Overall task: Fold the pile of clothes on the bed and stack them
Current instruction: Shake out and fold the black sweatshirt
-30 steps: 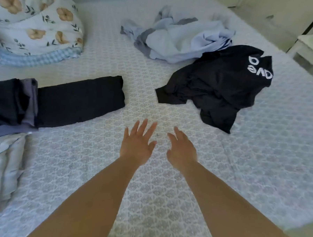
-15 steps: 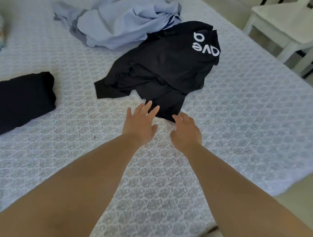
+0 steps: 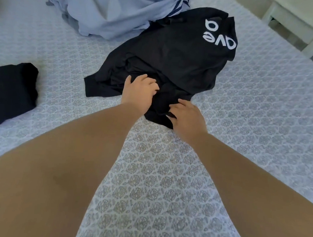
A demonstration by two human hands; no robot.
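head view: left hand (image 3: 138, 93) and right hand (image 3: 187, 115) grip black shirt (image 3: 173, 57).

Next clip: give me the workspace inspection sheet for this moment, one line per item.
Surface: bed with a patterned cover.
Job's things: crumpled black shirt with white lettering; light blue garment bunched behind it, touching; folded dark garment at the left edge.
Clutter: nothing seen.
Hands: left hand grips the black shirt's near part; right hand pinches its near edge.
Cables: nothing seen.
Surroundings: white furniture beside the bed, top right.
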